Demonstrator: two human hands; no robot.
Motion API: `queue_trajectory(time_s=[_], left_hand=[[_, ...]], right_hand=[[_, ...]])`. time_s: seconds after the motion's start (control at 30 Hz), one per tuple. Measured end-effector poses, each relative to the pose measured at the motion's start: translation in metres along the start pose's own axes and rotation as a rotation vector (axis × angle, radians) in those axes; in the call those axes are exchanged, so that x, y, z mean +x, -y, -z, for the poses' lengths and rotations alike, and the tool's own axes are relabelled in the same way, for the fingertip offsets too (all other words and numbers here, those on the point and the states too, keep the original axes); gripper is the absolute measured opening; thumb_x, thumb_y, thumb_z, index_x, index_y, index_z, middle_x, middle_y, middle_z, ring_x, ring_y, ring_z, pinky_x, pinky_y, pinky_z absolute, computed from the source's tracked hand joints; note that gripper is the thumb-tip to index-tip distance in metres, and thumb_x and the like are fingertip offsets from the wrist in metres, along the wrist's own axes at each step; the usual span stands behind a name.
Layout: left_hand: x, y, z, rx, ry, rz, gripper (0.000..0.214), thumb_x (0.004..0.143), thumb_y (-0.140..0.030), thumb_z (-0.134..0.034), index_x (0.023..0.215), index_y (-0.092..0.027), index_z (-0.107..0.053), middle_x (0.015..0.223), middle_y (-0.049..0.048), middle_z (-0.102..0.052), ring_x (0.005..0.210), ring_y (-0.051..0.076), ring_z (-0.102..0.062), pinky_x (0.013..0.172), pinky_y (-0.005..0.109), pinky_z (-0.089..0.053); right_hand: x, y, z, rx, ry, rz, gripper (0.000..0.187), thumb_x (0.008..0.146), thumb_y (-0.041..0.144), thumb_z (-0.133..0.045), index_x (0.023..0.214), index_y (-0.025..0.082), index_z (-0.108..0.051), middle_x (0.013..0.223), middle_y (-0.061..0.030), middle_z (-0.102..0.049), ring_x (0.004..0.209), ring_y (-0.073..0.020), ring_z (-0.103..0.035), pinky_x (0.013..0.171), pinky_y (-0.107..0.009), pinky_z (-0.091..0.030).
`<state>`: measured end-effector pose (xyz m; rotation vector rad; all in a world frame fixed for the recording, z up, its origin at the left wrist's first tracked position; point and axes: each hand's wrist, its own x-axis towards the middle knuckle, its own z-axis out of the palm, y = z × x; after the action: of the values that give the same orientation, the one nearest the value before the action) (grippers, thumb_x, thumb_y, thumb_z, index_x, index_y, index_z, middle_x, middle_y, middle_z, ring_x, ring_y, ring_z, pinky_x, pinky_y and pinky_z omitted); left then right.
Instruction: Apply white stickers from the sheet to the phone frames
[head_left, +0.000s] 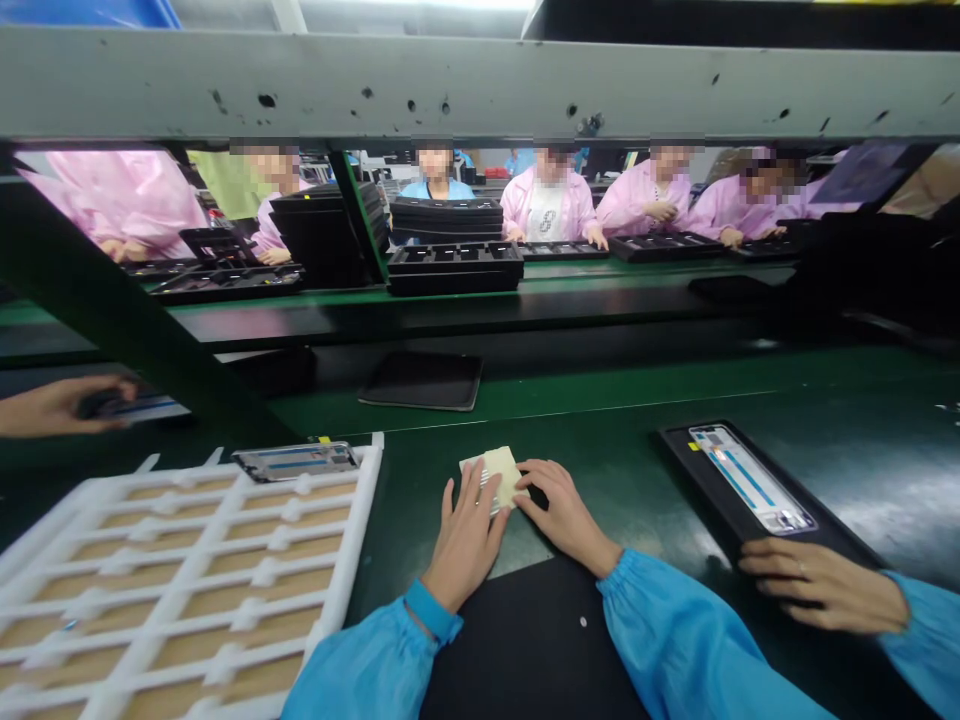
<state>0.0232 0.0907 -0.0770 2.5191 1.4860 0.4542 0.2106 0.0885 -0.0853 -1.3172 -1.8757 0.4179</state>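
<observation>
A small pale yellow sheet (510, 472) with white strips on its left part lies on the green table. My left hand (465, 545) rests on its left side, fingers outstretched and a blue band at the wrist. At the sheet's right edge, my right hand (564, 515) has its thumb and forefinger bent together, pinching the edge. A black mat (532, 640) lies below both hands, with a small white dot on it. Blue sleeves cover my forearms.
A white foam rack (341, 570) stands left, with a phone frame (300, 460) at its far edge. At right, a co-worker's hand (825, 585) touches a black tray (690, 465) bearing another phone frame (750, 480). A green post (142, 310) slants across the left; a black pad (424, 380) lies ahead.
</observation>
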Motion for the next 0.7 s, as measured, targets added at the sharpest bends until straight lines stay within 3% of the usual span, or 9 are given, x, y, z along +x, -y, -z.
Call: queue_trajectory(time_s=[0.2,0.3,0.4,0.5,0.6,0.7], left_hand=[[0.000,0.000,-0.002,0.031,-0.029,0.003,0.044,0.101,-0.033,-0.040,0.143,-0.020,-0.044,0.159,0.0125,-0.028,0.149,0.033,-0.018,0.115,0.061,-0.026],[0.000,-0.002,0.001,0.039,-0.034,0.003,0.043,0.101,-0.032,-0.040,0.142,-0.020,-0.046,0.158,0.0128,-0.030,0.149,0.035,-0.016,0.115,0.062,-0.025],[0.001,-0.002,0.002,0.031,-0.029,-0.004,0.043,0.102,-0.033,-0.039,0.141,-0.018,-0.046,0.159,0.0142,-0.026,0.149,0.035,-0.014,0.115,0.062,-0.025],[0.001,-0.001,0.002,0.012,-0.027,-0.015,0.042,0.102,-0.034,-0.037,0.140,-0.018,-0.047,0.161,0.0148,-0.022,0.150,0.035,-0.013,0.115,0.061,-0.025],[0.002,-0.001,0.002,-0.013,-0.046,-0.023,0.041,0.102,-0.033,-0.037,0.138,-0.017,-0.047,0.161,0.0165,-0.021,0.150,0.034,-0.014,0.116,0.060,-0.025],[0.004,-0.003,0.004,-0.062,-0.082,-0.013,0.041,0.101,-0.035,-0.039,0.137,-0.016,-0.046,0.162,0.0174,-0.017,0.150,0.034,-0.012,0.116,0.059,-0.023]], right_hand=[[0.001,0.003,0.000,-0.011,-0.041,0.015,0.008,0.092,0.026,-0.059,0.098,0.024,-0.064,0.115,-0.0064,-0.069,0.115,-0.0240,-0.060,0.105,-0.050,-0.042],[0.006,-0.002,0.014,-0.039,-0.117,-0.017,0.016,0.093,0.030,-0.056,0.105,0.024,-0.064,0.115,-0.0081,-0.069,0.111,-0.0230,-0.063,0.098,-0.043,-0.050],[0.009,-0.020,0.051,-0.122,-0.245,-0.107,0.021,0.094,0.037,-0.053,0.104,0.023,-0.064,0.117,-0.0100,-0.068,0.112,-0.0239,-0.062,0.099,-0.043,-0.049],[0.001,-0.049,0.108,-0.265,-0.378,-0.252,0.030,0.093,0.042,-0.049,0.106,0.020,-0.063,0.116,-0.0126,-0.067,0.112,-0.0257,-0.061,0.102,-0.044,-0.045],[-0.027,-0.078,0.165,-0.435,-0.450,-0.440,0.038,0.089,0.046,-0.048,0.106,0.015,-0.062,0.111,-0.0179,-0.066,0.110,-0.0319,-0.060,0.100,-0.051,-0.043],[-0.064,-0.097,0.200,-0.565,-0.434,-0.636,0.052,0.082,0.054,-0.053,0.111,0.011,-0.060,0.113,-0.0243,-0.064,0.110,-0.0404,-0.058,0.093,-0.058,-0.042]])
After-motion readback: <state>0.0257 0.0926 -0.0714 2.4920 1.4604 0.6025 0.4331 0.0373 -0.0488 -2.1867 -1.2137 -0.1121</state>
